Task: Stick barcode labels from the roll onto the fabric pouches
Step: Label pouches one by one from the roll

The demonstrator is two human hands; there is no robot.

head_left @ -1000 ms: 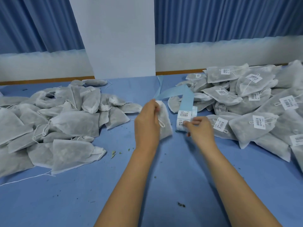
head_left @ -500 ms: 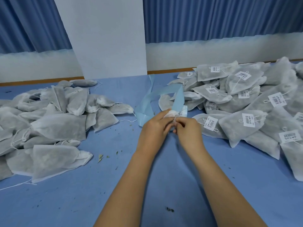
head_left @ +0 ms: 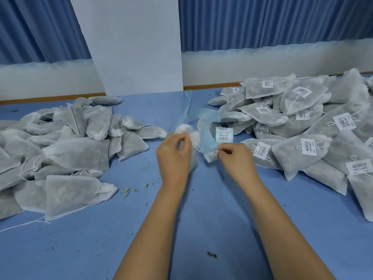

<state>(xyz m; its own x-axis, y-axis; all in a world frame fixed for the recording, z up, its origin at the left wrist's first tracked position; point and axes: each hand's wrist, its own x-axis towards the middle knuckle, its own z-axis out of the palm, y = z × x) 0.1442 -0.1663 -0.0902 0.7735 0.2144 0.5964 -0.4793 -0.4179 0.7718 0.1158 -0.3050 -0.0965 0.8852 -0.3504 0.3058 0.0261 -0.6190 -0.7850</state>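
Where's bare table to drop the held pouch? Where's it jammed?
Bare: near blue table either side of the forearms; gap between unlabelled pouch pile and left hand holding the pouch. Crowded: labelled pouch pile beside right hand pinching a label; backing strip behind the hands.

1 head-worn wide-angle view looks forward and down, close over the blue bench, toward the curtained wall.

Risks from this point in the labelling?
1. The white barcode label pinched by the right hand hangs beside the loose blue backing strip; it may stick to that.
2. The left hand grips the white fabric pouch bunched up, so the label may go on creased.
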